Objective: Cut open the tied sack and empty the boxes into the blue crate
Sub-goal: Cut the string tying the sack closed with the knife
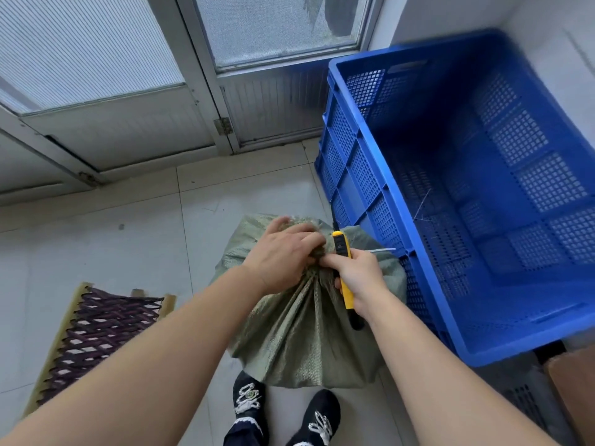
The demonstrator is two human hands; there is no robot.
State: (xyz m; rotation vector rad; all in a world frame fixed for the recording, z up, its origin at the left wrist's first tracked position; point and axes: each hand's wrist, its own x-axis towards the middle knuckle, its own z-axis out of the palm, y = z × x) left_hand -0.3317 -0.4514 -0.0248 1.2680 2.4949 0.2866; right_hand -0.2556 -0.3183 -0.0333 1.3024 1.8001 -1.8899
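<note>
A green woven sack stands on the tiled floor in front of my feet, its top gathered into a tied neck. My left hand grips that bunched neck from the left. My right hand holds a yellow and black utility knife against the neck's right side, tip pointing away from me. A thin white tie end sticks out to the right of the knife. The blue crate stands just right of the sack with nothing but a few stray threads in it. The boxes are hidden inside the sack.
A purple woven mat lies on the floor to the left. Grey metal doors with frosted panes close off the far side. A brown cardboard edge shows at the bottom right. My two black shoes stand below the sack.
</note>
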